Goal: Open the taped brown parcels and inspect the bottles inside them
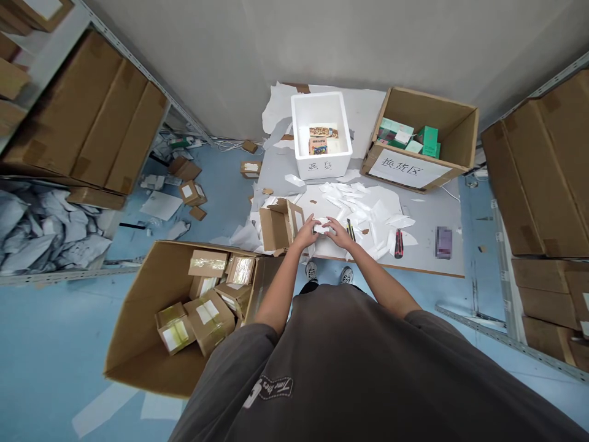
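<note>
Both hands meet in front of me over the near edge of the grey table (pixel 432 212). Between them is a small white item (pixel 321 226), its details too small to make out. My left hand (pixel 307 232) grips it from the left, and my right hand (pixel 338 234) has its fingers around the right side. Just left of my left hand stands an open brown carton (pixel 276 228). A yellow and black cutter (pixel 350 229) lies right beside my right hand. White paper scraps (pixel 359 202) are strewn behind and to the right. Further right is a red and black cutter (pixel 399 244).
A white bin (pixel 323 166) with small packets and a cardboard box (pixel 416 169) with green boxes stand at the table's back. A large carton (pixel 138 344) of taped parcels is at the lower left. Shelves with big boxes (pixel 522 178) flank both sides.
</note>
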Motion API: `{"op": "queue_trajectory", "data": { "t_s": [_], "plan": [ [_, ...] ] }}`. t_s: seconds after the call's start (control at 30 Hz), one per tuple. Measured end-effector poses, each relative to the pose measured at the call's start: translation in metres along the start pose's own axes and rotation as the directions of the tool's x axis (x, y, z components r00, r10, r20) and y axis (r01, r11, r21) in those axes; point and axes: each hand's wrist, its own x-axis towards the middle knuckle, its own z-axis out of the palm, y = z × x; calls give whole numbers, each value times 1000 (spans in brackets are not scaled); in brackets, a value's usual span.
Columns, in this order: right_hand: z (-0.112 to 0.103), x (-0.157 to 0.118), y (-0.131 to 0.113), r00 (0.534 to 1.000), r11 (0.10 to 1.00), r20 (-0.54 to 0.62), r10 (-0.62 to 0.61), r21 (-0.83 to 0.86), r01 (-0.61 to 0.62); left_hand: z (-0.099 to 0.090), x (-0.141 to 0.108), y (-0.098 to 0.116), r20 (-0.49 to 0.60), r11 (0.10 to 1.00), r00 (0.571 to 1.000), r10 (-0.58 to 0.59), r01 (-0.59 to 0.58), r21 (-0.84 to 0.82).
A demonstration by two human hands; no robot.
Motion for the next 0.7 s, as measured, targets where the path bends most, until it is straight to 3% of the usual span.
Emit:
{"op": "queue_trajectory", "data": {
  "t_s": [0.27,0.43,0.53,0.6,0.7],
  "plan": [
    [1,-1,2,999,999,23,-23,-42,24,31,-14,-8,-130,991,991,-11,-7,-135],
    [-5,-2,2,999,998,49,-24,-51,27,37,-14,-10,-159,985,987,-24,-4,-173],
    [-5,-6,5,998,999,57,-28,-25,29,43,-12,-15,-176,954,982,-73,18,-299],
    [-4,-9,9,999,1000,36,1,20,-1,49,-11,-21,-172,913,974,-145,64,-403],
    [1,-11,22,990,982,-9,139,133,-137,59,-8,-34,-155,877,961,-227,133,-461]
  ]
}}
